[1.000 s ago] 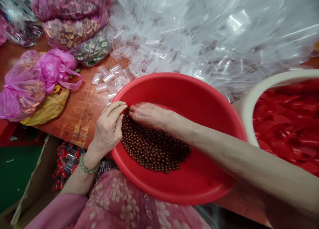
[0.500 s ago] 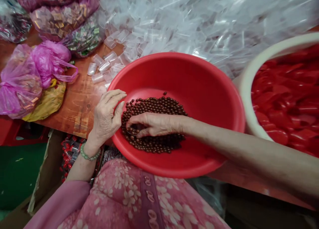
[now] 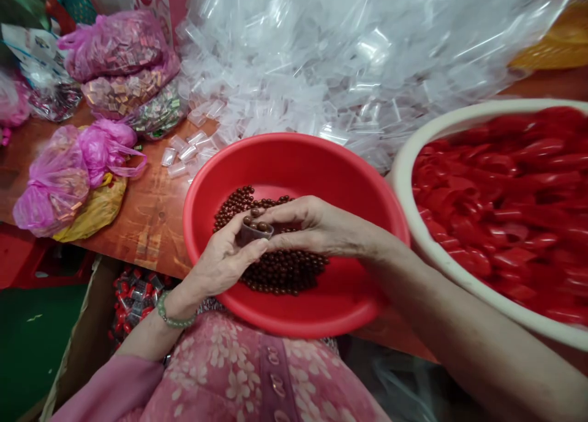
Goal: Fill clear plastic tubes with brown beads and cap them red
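Observation:
My left hand [image 3: 219, 261] is closed around a small clear plastic cup [image 3: 252, 233] filled to its mouth with shiny dark brown balls. Thumb and fingers of my right hand [image 3: 316, 226] close on the cup's right side, at the rim. Both hands are held over a red plastic basin [image 3: 362, 171]. A heap of the same brown balls [image 3: 287, 274] lies on the basin's floor, partly hidden under my hands. The cup's lower part is covered by my left fingers.
Clear plastic cups [image 3: 294, 97] are piled behind the basin. A cream-rimmed tub [image 3: 404, 177] of red plastic pieces stands at right. Pink bags [image 3: 55, 183] of small items lie on the table [image 3: 147, 220] at left. Below, a cardboard box [image 3: 76, 333] contains red-capped containers [image 3: 135, 299].
My right hand has risen from the balls and now meets my left hand over the basin, with the filled cup between them. The view has shifted, showing more of the tub.

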`<state>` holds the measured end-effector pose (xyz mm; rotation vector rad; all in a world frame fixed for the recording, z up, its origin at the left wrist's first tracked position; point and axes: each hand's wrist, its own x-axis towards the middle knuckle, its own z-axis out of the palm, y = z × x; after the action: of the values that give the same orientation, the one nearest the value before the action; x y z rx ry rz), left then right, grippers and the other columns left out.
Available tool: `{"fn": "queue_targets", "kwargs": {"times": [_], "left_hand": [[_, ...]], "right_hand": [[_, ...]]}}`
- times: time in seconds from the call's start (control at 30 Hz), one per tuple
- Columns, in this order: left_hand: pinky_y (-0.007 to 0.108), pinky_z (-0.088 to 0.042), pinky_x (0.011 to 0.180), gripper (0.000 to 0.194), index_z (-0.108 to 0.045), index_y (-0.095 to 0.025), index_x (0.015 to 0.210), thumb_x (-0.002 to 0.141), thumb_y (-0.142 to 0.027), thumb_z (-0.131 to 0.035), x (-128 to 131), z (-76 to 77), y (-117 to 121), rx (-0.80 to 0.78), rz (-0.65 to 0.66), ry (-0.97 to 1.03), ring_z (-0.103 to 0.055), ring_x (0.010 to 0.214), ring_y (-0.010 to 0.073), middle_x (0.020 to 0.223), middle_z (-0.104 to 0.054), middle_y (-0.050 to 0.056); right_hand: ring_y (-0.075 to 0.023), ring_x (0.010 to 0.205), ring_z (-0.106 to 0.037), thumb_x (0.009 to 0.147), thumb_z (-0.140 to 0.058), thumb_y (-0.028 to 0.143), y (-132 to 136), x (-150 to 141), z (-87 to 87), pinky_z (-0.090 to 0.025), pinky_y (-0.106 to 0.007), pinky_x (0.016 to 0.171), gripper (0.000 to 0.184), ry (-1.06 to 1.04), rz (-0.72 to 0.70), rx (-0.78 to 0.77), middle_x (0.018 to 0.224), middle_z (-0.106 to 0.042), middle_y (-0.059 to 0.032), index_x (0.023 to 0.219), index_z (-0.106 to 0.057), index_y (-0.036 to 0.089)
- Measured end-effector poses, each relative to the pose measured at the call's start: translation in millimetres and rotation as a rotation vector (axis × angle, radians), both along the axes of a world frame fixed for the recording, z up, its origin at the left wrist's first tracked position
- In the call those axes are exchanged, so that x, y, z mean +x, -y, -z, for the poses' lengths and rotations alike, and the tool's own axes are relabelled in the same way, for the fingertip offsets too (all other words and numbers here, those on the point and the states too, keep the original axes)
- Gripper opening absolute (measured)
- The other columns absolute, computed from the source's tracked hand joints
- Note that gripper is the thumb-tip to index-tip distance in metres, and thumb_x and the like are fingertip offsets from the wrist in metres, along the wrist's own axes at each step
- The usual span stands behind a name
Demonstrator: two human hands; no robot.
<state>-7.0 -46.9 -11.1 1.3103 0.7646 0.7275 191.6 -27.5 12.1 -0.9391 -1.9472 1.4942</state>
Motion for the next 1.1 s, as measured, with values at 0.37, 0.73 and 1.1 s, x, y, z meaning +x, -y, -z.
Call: {"fn": "queue_targets", "kwargs": {"times": [0.37, 0.73, 1.1], "left_hand": [[0.027, -0.055, 0.081, 0.034, -0.063, -0.016, 0.119, 0.09, -0.033, -0.062, -4, -12.2, 3, 0.067, -0.065, -0.029, -0.067, 0.088, 0.0148, 0.098, -0.072, 0.006], [0.033, -0.052, 0.086, 0.023, -0.059, -0.016, 0.11, 0.093, -0.03, -0.052, -15, -10.8, -1, 0.219, 0.156, -0.135, -0.06, 0.089, 0.0167, 0.099, -0.064, 0.006], [0.024, -0.053, 0.073, 0.018, -0.059, -0.018, 0.103, 0.089, -0.029, -0.062, -11, -7.1, -7, -0.109, 0.117, 0.057, -0.062, 0.074, 0.0101, 0.086, -0.065, 0.002]], "right_hand": [[-0.0139, 0.075, -0.063, 0.084, -0.07, 0.037, 15, 5, -19.5, -0.053, -0.026, 0.069, 0.028, 0.026, 0.215, 0.201, 0.089, -0.069, -0.0033, 0.106, -0.067, 0.019], [-0.0134, 0.077, -0.056, 0.093, -0.058, 0.045, 14, -6, -33.0, -0.048, -0.027, 0.069, 0.026, 0.068, 0.014, 0.351, 0.084, -0.061, -0.0027, 0.097, -0.065, 0.02], [-0.0108, 0.067, -0.049, 0.085, -0.069, 0.034, 17, 0, -7.9, -0.042, -0.024, 0.06, 0.025, -0.014, 0.194, 0.174, 0.074, -0.051, 0.0013, 0.075, -0.05, 0.02]]}}
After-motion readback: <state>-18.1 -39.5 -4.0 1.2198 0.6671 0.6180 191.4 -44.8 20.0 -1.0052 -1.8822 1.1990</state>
